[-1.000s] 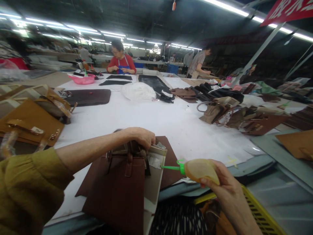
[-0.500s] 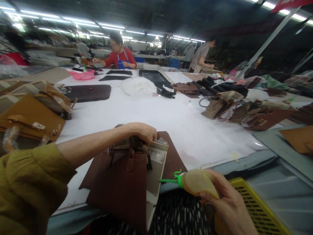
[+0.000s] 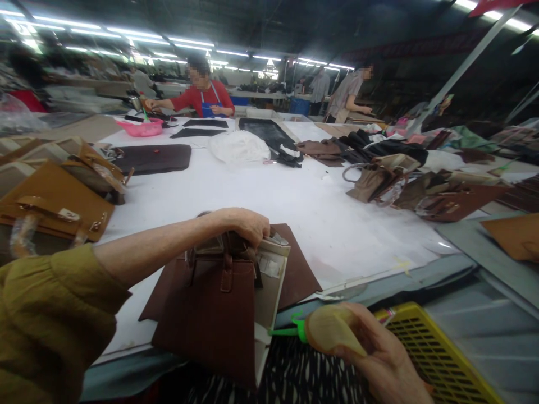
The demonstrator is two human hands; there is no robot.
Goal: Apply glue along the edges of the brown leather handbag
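Gripping 1 brown bag (image 3: pixel 210 314) by its top w/ L hand (image 3: pixel 251 225), over worktop's (image 3: pixel 236 188) near edge, prob. to steady it & expose pale side panel (image 3: pixel 266 303); clasping squeeze bottle (image 3: pixel 330 328) sideways in R hand (image 3: pixel 377 342), prob. for green nozzle (image 3: pixel 288 331) access.

Beyond the bag (image 3: pixel 210 317), bare table (image 3: pixel 248 193) gives passage as far as the white heap (image 3: pixel 238 147). Tan bags (image 3: pixel 48 193) block the bag's left, the left hand (image 3: pixel 252 225) its top, the bottle (image 3: pixel 328 328) and basket (image 3: pixel 435 342) its right.

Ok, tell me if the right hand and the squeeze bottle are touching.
Touching. The head view shows the right hand wrapped around the squeeze bottle, at the end away from its green nozzle.
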